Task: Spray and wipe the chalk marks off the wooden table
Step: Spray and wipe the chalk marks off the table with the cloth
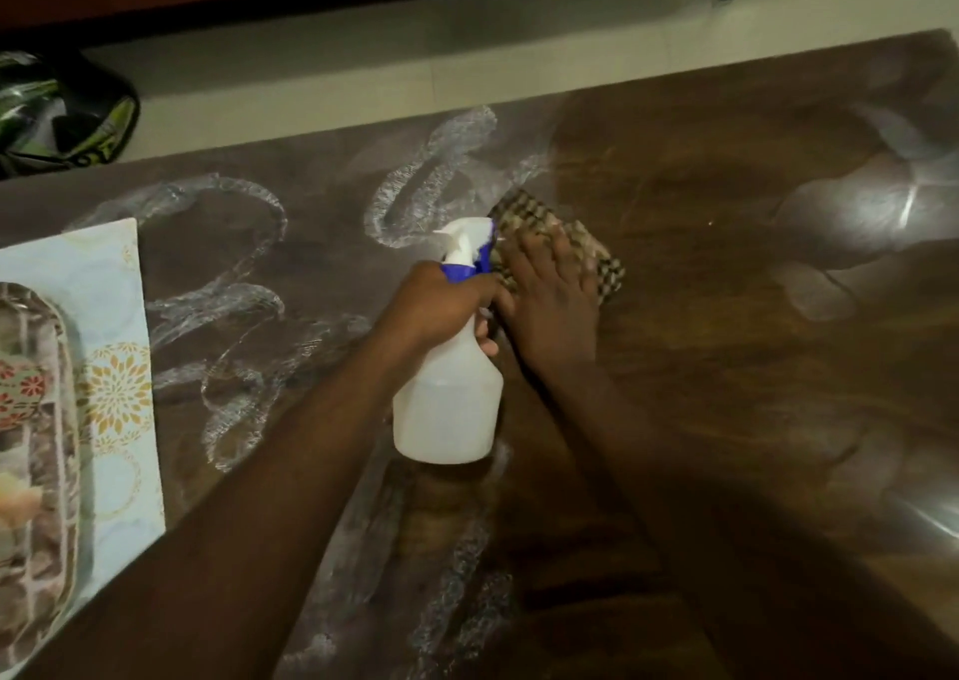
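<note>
White chalk marks [228,285] loop across the left and middle of the dark wooden table [726,316]; more chalk smears run toward the near edge. My left hand [441,306] grips the neck of a white spray bottle [446,399] with a blue collar, held upright above the table, nozzle pointing away. My right hand [555,295] presses flat on a checked brown cloth [539,223] lying on the table just right of a chalk loop. The wood to the right of the cloth looks bare and shiny.
A patterned light-blue mat [119,378] with a tray [36,446] on it lies at the table's left edge. Beyond the far edge is a pale floor with a dark green bag [67,114]. Light glare shows on the table's right part.
</note>
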`<move>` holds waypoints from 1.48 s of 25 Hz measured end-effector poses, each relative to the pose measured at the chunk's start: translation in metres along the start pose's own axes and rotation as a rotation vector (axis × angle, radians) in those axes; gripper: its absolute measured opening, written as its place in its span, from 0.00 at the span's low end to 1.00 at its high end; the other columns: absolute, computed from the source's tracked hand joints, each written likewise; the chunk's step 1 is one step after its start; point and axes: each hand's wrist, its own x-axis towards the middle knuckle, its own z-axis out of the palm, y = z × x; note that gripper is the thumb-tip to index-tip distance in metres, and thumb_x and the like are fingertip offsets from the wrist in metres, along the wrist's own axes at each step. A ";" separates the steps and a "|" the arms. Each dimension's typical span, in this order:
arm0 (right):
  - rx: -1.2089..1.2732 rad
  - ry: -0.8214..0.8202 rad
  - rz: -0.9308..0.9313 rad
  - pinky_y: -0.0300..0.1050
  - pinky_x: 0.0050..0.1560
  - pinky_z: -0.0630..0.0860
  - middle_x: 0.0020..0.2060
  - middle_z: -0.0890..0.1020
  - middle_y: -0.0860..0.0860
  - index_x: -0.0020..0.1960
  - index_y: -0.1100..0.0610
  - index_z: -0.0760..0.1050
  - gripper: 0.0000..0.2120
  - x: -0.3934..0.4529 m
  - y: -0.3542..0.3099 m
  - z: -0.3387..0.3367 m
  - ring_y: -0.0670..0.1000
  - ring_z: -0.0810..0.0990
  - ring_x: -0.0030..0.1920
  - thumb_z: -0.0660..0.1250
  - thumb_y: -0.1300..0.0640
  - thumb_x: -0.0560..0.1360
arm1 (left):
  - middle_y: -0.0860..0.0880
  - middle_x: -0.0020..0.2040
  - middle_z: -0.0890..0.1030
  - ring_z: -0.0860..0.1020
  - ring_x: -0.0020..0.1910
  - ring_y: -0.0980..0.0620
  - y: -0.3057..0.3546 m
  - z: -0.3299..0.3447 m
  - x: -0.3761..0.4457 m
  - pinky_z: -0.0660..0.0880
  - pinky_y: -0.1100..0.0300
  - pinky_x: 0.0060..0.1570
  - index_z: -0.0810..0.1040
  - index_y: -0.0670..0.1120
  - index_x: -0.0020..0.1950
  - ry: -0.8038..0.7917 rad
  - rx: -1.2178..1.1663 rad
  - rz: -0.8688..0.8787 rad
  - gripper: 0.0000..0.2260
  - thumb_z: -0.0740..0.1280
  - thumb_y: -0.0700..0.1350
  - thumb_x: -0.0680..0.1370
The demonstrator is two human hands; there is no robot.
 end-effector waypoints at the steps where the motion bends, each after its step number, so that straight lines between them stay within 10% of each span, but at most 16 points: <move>1: -0.022 -0.045 -0.132 0.57 0.69 0.53 0.67 0.73 0.52 0.68 0.51 0.70 0.24 -0.008 0.011 0.002 0.56 0.65 0.71 0.54 0.44 0.75 | 0.44 0.24 0.76 0.78 0.23 0.45 -0.001 -0.003 0.003 0.81 0.48 0.37 0.79 0.39 0.39 -0.001 -0.024 -0.024 0.05 0.66 0.37 0.75; 3: -0.085 -0.090 -0.290 0.59 0.68 0.60 0.67 0.74 0.52 0.67 0.51 0.71 0.22 -0.014 0.058 -0.011 0.56 0.67 0.70 0.56 0.46 0.76 | 0.44 0.24 0.76 0.79 0.23 0.45 0.006 -0.008 0.002 0.81 0.48 0.37 0.80 0.36 0.47 -0.045 0.008 -0.052 0.06 0.66 0.37 0.75; 8: -0.061 0.004 0.160 0.58 0.71 0.52 0.71 0.68 0.51 0.70 0.51 0.67 0.23 0.092 0.058 -0.015 0.56 0.60 0.73 0.55 0.47 0.77 | 0.42 0.27 0.75 0.78 0.24 0.45 0.021 -0.016 0.016 0.78 0.56 0.28 0.77 0.31 0.59 -0.095 -0.019 -0.040 0.15 0.65 0.36 0.75; 13: -0.020 -0.095 -0.296 0.59 0.70 0.56 0.69 0.71 0.53 0.69 0.52 0.69 0.24 0.082 0.057 -0.008 0.55 0.63 0.72 0.53 0.45 0.76 | 0.44 0.26 0.76 0.80 0.26 0.43 0.023 -0.019 0.029 0.80 0.54 0.32 0.78 0.33 0.59 -0.083 -0.026 -0.052 0.16 0.65 0.37 0.73; 17: 0.010 -0.049 0.111 0.57 0.71 0.49 0.72 0.66 0.50 0.71 0.49 0.66 0.24 0.129 0.037 -0.008 0.54 0.57 0.74 0.54 0.46 0.76 | 0.44 0.25 0.76 0.80 0.26 0.43 0.031 -0.026 0.035 0.79 0.55 0.30 0.78 0.34 0.58 -0.077 -0.016 -0.034 0.15 0.65 0.37 0.73; 22: -0.042 -0.147 -0.302 0.59 0.70 0.55 0.70 0.69 0.48 0.70 0.47 0.67 0.22 0.085 0.058 -0.005 0.53 0.60 0.73 0.53 0.45 0.77 | 0.43 0.26 0.75 0.79 0.26 0.42 0.017 -0.029 0.031 0.78 0.53 0.32 0.78 0.35 0.56 -0.047 -0.068 0.042 0.12 0.65 0.38 0.74; 26: -0.017 -0.064 0.058 0.58 0.71 0.47 0.72 0.66 0.51 0.71 0.50 0.65 0.22 0.130 0.044 -0.009 0.55 0.57 0.74 0.56 0.49 0.78 | 0.46 0.25 0.77 0.80 0.27 0.44 0.003 -0.044 0.014 0.81 0.51 0.37 0.81 0.41 0.56 0.013 -0.064 0.174 0.10 0.65 0.39 0.76; 31: -0.031 -0.156 -0.361 0.62 0.71 0.56 0.70 0.70 0.51 0.70 0.50 0.68 0.24 0.099 0.032 0.005 0.56 0.63 0.72 0.52 0.44 0.76 | 0.43 0.26 0.77 0.80 0.26 0.44 -0.007 -0.044 0.007 0.80 0.52 0.35 0.80 0.35 0.54 0.017 -0.057 0.115 0.11 0.66 0.39 0.76; 37: 0.004 -0.113 -0.102 0.59 0.72 0.47 0.72 0.67 0.49 0.70 0.46 0.66 0.23 0.159 -0.025 0.020 0.55 0.58 0.74 0.56 0.42 0.77 | 0.42 0.26 0.75 0.78 0.24 0.43 -0.014 -0.059 -0.001 0.79 0.53 0.32 0.78 0.31 0.56 -0.012 -0.074 0.059 0.13 0.65 0.37 0.75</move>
